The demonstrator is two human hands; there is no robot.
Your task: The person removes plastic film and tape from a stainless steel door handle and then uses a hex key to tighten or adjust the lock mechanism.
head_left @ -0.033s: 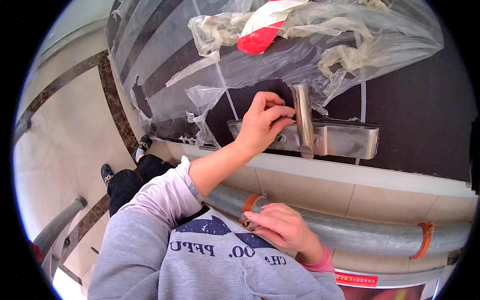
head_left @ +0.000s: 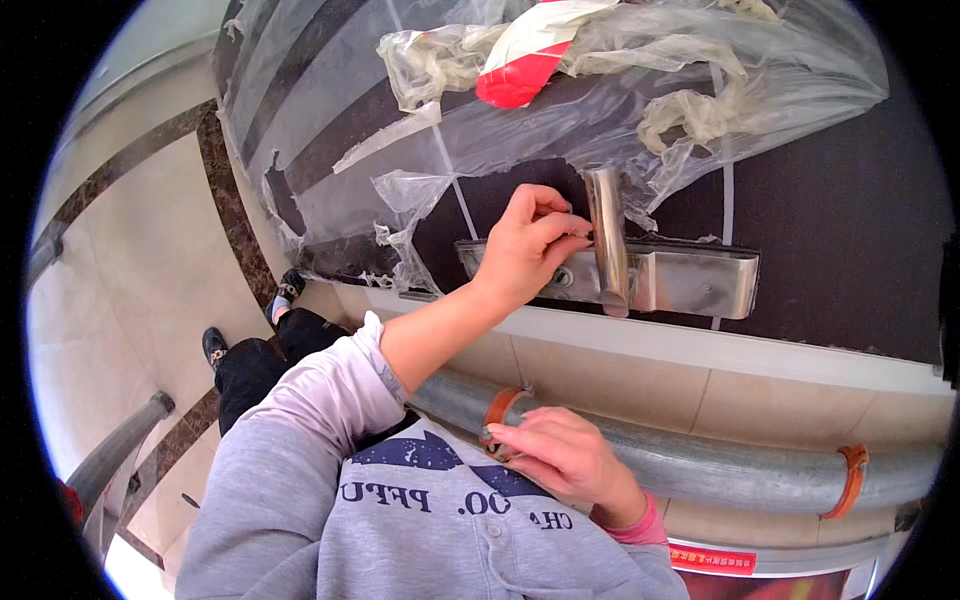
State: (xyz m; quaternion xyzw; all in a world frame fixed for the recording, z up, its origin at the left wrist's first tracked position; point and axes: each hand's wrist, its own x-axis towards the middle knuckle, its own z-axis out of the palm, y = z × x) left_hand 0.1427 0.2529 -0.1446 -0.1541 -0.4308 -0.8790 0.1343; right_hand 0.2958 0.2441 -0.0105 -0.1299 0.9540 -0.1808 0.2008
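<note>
My left hand (head_left: pixel 522 250) reaches up to a metal door handle (head_left: pixel 609 250), its thumb and fingers pinched together right beside the lever. Whatever may be between those fingertips is too small to make out. Behind the lever lies a shiny metal handle plate (head_left: pixel 700 282) with a round keyhole (head_left: pixel 563 277), fixed on a dark door panel (head_left: pixel 840 220). Crumpled clear plastic film (head_left: pixel 520 130) clings to the panel above the handle. My right hand (head_left: pixel 565 455) is held low in front of my chest, fingers curled with thumb against them; anything inside is hidden.
A grey metal pipe (head_left: pixel 720 465) with orange clamps (head_left: pixel 850 480) runs below the door edge. A red and white piece of tape (head_left: pixel 525 65) sticks to the film. Tiled floor (head_left: pixel 150 250) with dark bands lies at left, where another person's shoes (head_left: pixel 213 347) show.
</note>
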